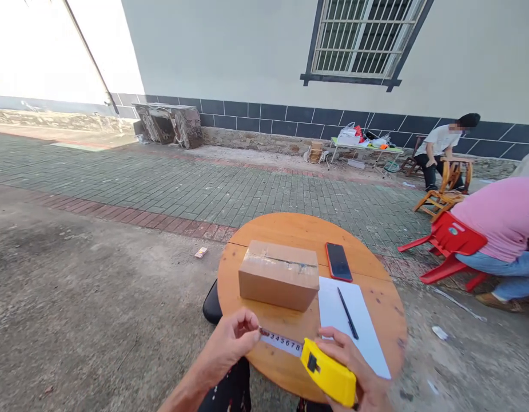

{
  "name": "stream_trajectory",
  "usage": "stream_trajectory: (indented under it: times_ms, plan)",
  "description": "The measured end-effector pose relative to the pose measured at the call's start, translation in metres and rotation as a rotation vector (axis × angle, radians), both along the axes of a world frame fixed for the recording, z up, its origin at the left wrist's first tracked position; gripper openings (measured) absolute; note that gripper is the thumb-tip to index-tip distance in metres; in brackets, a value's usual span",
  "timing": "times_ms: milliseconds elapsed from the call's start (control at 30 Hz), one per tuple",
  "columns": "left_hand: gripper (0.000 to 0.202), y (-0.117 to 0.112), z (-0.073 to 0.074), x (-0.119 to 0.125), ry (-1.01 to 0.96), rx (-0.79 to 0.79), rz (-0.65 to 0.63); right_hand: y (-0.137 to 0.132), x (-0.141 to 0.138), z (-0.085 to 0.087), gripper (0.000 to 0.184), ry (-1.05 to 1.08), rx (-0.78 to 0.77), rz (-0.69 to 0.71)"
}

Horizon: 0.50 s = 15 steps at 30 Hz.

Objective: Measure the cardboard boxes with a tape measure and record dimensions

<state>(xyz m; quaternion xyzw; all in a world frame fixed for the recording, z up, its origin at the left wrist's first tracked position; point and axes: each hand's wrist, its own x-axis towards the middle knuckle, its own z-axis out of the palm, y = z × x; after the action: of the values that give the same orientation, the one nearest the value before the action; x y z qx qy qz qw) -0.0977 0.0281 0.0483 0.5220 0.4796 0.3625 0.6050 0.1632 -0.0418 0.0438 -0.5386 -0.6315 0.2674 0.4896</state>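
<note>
My right hand (350,366) grips a yellow tape measure (330,372) near the front of the round wooden table (285,226). A short length of its white blade (283,342), with large black numbers, is drawn out to the left. Finger and thumb of my left hand (236,337) pinch the blade's end. Just beyond the blade sits a closed brown cardboard box (279,274) with tape along its top. A black pen (347,313) lies on a white sheet of paper (371,337), right of the box. Behind the paper is a phone in a red case (339,262).
On the right, a person in pink (500,217) sits on a red plastic chair (457,234). Farther back, another person (442,143) is near a wooden chair (448,183). A folding table (367,147) with assorted items stands by the wall. Paved ground surrounds my table.
</note>
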Motion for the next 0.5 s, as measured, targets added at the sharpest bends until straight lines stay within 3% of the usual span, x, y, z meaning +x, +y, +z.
stream_trajectory:
  times_ms: [67, 133, 233, 300, 400, 500]
  plan:
    - [0.022, -0.015, -0.024, 0.002, 0.063, 0.067, 0.087, 0.006, 0.002, -0.016, 0.032, -0.024, -0.081, 0.085]
    - [0.018, -0.018, -0.038, 0.005, 0.163, 0.147, 0.204, 0.015, 0.001, -0.034, 0.035, -0.052, -0.113, 0.100]
    - [0.015, -0.005, -0.048, 0.008, 0.276, 0.247, 0.348, 0.031, -0.006, -0.060, 0.041, -0.065, -0.125, 0.039]
    - [0.013, 0.010, -0.051, 0.008, 0.301, 0.294, 0.378, 0.042, -0.011, -0.070, 0.043, -0.085, -0.125, 0.011]
    - [0.013, 0.030, -0.051, 0.008, 0.290, 0.315, 0.320, 0.056, -0.013, -0.067, 0.042, -0.105, -0.137, 0.037]
    - [0.018, 0.037, -0.042, 0.009, 0.290, 0.294, 0.286, 0.060, -0.009, -0.043, 0.040, -0.089, -0.171, 0.069]
